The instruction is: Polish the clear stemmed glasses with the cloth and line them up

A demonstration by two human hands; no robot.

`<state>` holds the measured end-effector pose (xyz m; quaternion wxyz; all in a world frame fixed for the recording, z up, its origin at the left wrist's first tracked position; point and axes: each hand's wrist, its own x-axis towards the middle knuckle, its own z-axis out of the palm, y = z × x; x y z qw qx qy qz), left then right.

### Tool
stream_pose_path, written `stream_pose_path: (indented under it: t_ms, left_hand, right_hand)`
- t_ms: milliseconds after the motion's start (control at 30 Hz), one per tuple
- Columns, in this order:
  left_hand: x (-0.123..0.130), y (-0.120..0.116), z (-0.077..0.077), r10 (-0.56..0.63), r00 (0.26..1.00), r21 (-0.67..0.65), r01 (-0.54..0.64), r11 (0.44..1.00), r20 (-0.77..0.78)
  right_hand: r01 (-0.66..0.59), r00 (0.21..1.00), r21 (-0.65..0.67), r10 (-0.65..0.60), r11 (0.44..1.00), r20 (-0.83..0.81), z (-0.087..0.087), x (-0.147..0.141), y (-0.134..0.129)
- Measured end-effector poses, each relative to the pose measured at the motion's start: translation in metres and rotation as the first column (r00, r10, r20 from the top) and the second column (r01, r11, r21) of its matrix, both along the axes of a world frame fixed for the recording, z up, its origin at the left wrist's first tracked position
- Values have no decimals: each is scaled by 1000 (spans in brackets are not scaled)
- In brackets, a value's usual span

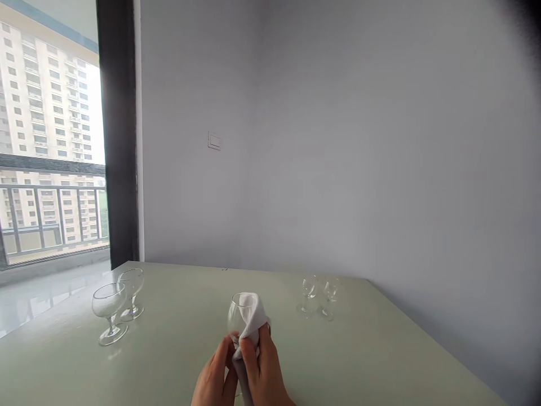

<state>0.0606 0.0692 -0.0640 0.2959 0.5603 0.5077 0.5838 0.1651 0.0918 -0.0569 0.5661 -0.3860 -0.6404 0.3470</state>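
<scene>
Cloth [256, 320] in right hand [267, 365] drapes over left hand's [214, 373] glass [235, 317].

Smooth pale green tabletop [359, 361] with a faint sheen; toward its left edge, a clear round-bowled stemmed glass [109, 307] stands upright just in front of a matching glass [132, 283]; at back right, one small clear stemmed glass [309, 289] stands upright beside another small glass [330, 291]

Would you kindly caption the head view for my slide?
Left hand holds a glass; right hand holds a white cloth over its rim.
</scene>
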Motion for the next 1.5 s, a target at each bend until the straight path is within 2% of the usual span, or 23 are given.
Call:
stream_pose_path:
  t_ms: [100, 200, 300, 400, 500, 533, 600, 667, 733, 800, 833, 900, 967, 1100, 1167, 1267, 1367, 1433, 1467, 1500]
  left_hand:
    - [5, 0, -2, -7, 993, -8, 8, 1000, 122]
    - [8, 1, -2, 8, 988, 58, -17, 998, 157]
    - [8, 0, 0, -13, 999, 113, 17, 993, -34]
    - [4, -2, 5, 66, 971, 166, -27, 986, -230]
    - [-6, 1, 13, 107, 955, 206, -49, 977, -278]
    - [-10, 2, 15, 108, 963, 189, -61, 980, -248]
    - [-17, 7, 21, 65, 992, 68, -58, 996, -106]
    - [-22, 9, 27, -58, 986, -136, 80, 988, 154]
    - [-23, 8, 33, -200, 873, -258, 338, 905, 444]
    - [-23, 5, 38, -246, 736, -260, 499, 827, 631]
    - [-22, 4, 40, -232, 699, -251, 515, 819, 677]
    - [-21, 4, 42, -175, 690, -252, 471, 846, 703]
    - [-22, 7, 41, -123, 722, -262, 398, 879, 681]
    - [-29, 17, 34, -117, 777, -259, 342, 903, 618]
    - [-34, 22, 28, -118, 784, -253, 333, 909, 609]
    - [-41, 28, 19, -82, 763, -248, 308, 919, 642]
    - [-49, 33, 16, 5, 690, -259, 265, 929, 724]
    - [-51, 35, 16, 31, 628, -258, 273, 927, 778]
    - [-52, 35, 15, 24, 603, -256, 302, 918, 797]
    - [-51, 35, 15, 12, 585, -257, 338, 905, 811]
  right_hand:
    - [34, 998, -13, -35, 999, -47, -6, -6, -2]
    - [-19, 993, -62, 12, 998, -115, -10, -12, -2]
    - [-125, 974, -146, 92, 981, -209, -12, -14, 0]
    - [-192, 947, -210, 125, 959, -296, -13, -13, 5]
    - [-191, 920, -269, 76, 944, -385, -8, -10, 10]
    - [-221, 901, -283, 84, 933, -426, -5, -10, 10]
    - [-376, 835, -282, 190, 883, -516, 2, -9, 9]
    - [-574, 743, -258, 362, 777, -562, 9, -9, 5]
    - [-683, 688, -270, 475, 678, -548, 15, -8, 0]
    - [-689, 702, -315, 493, 652, -514, 17, -6, -2]
    - [-681, 716, -343, 492, 647, -495, 16, -5, -2]
    - [-678, 727, -367, 506, 637, -463, 14, -3, 0]
    - [-661, 747, -364, 523, 656, -411, 8, -4, 3]
    - [-449, 894, -344, 409, 825, -186, -1, -10, 6]
    - [-370, 928, -332, 358, 867, -99, -2, -11, 7]
    - [-263, 965, -325, 251, 908, -80, -1, -3, 13]
    - [-78, 997, -310, 68, 948, -43, -2, 7, 20]
    - [-28, 996, -138, 38, 990, 75, -4, 9, 19]
    - [-64, 982, 16, 60, 998, 178, -7, 6, 18]
    - [-119, 954, 182, 62, 976, 292, -12, 1, 16]
